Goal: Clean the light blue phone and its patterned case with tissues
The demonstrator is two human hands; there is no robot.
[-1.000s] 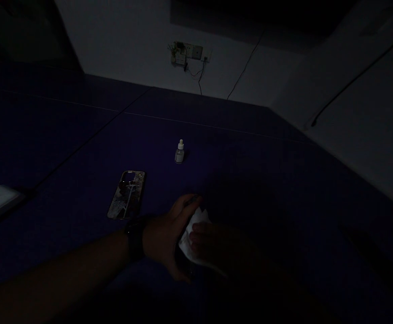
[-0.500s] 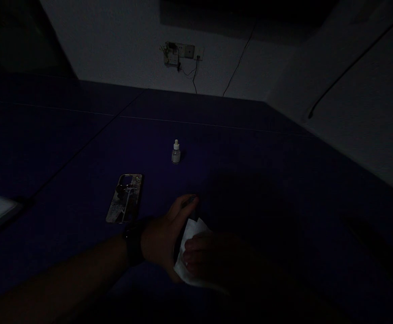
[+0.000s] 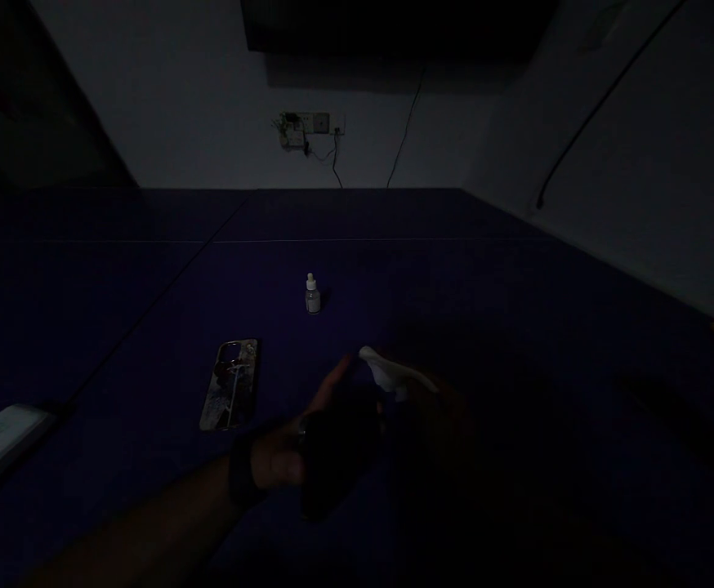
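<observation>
A dark, flat smartphone [image 3: 338, 461] is gripped by my left hand [image 3: 283, 449], whose wrist wears a dark band. Its details are lost in the gloom. My right hand [image 3: 439, 408], mostly in shadow, has its fingers closed on a white tissue [image 3: 394, 371]. The tissue is to the right of the phone and above it in the picture. To the left of my hands a patterned phone case [image 3: 231, 384] with a camera cut-out lies flat. Beyond them a small dropper bottle [image 3: 313, 298] with a white cap stands upright.
The dark blue tabletop [image 3: 394, 269] has a seam across it. A white power strip [image 3: 5, 441] with a dark cable lies at the left edge. Wall sockets [image 3: 314, 124] with plugs and cords are at the back, below a dark screen [image 3: 394, 33]. Another cable hangs on the right wall.
The tissue has come away from the phone, moving up and right with my right hand. My left hand has turned the phone so its dark face shows. The camera view has tilted up.
</observation>
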